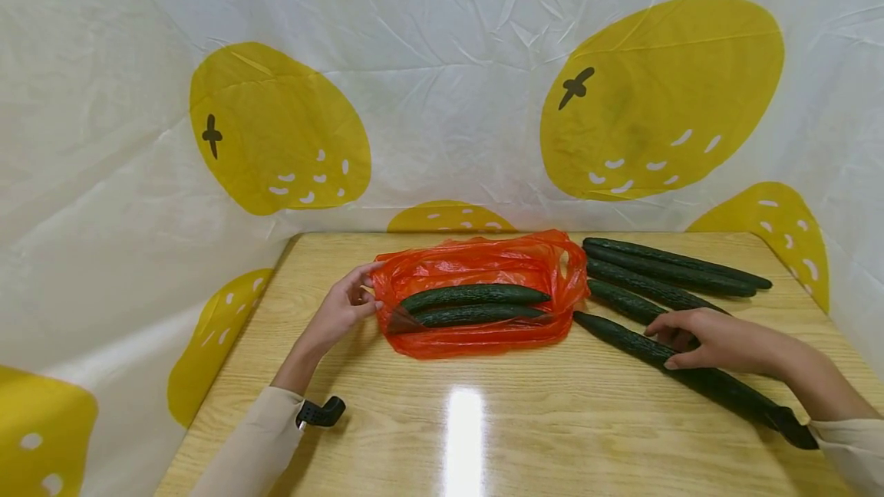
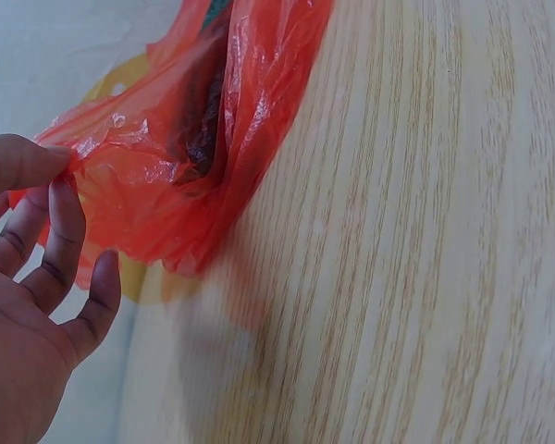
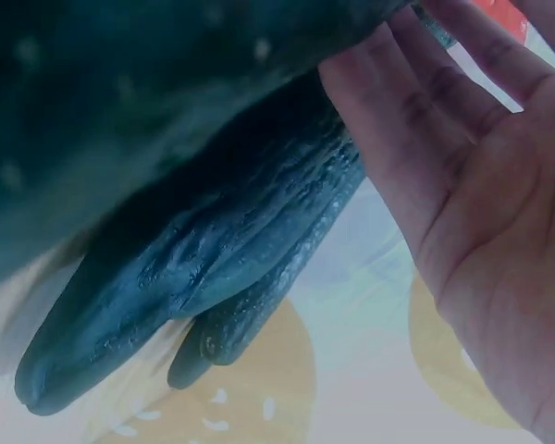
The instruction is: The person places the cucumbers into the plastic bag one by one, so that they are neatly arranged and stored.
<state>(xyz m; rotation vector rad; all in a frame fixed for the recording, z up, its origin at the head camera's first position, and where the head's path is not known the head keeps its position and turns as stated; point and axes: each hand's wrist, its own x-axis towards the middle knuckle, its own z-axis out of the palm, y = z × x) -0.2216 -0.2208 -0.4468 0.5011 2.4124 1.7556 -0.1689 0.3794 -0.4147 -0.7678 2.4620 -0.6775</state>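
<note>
The left hand pinches a red plastic bag. The right hand grips a cucumber, more cucumbers lying just beyond it.

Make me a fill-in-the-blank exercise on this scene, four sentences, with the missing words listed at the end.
1. The red plastic bag is pinched by the person's ____ hand.
2. Exactly ____ cucumbers lie inside the bag.
3. In the head view, the loose cucumbers lie to the ____ of the bag.
4. The large fruit shapes on the white cloth are mostly ____ in colour.

Missing words: left; two; right; yellow.
</note>
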